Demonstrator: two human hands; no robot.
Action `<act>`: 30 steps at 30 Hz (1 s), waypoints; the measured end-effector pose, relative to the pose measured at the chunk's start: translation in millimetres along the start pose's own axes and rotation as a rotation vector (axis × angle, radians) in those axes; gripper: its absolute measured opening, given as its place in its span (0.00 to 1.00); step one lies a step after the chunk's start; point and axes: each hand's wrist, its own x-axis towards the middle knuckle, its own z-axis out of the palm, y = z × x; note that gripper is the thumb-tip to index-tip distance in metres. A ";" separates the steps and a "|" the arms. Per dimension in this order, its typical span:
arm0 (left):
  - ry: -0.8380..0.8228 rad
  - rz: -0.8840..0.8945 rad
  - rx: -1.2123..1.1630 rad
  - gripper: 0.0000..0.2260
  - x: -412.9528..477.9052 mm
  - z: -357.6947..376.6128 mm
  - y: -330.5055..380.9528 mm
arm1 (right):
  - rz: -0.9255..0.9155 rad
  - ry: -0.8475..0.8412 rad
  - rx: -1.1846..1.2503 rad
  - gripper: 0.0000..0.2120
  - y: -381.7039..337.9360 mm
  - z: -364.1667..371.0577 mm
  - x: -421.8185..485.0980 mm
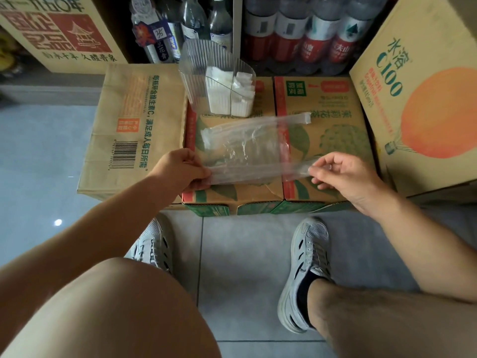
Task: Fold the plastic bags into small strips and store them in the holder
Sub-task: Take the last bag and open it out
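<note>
A clear plastic bag (pixel 245 148) lies spread on the cardboard box (pixel 330 109) in front of me. Its near edge is folded over into a narrow band. My left hand (pixel 180 169) pinches the left end of that band. My right hand (pixel 343 174) pinches the right end between thumb and fingertips. Behind the bag, on the same box, stands the clear ribbed holder (pixel 216 81) with white folded bags in its right part.
A plain carton (pixel 129 125) sits at the left, a large orange-print carton (pixel 423 94) at the right. Bottles (pixel 296 29) stand behind. My knees and grey shoes (pixel 307 270) are on the tiled floor below the box.
</note>
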 end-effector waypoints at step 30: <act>-0.287 0.629 0.703 0.27 3.1 -3.6 -6.9 | -0.297 -0.171 -0.608 0.06 -79.6 100.9 116.9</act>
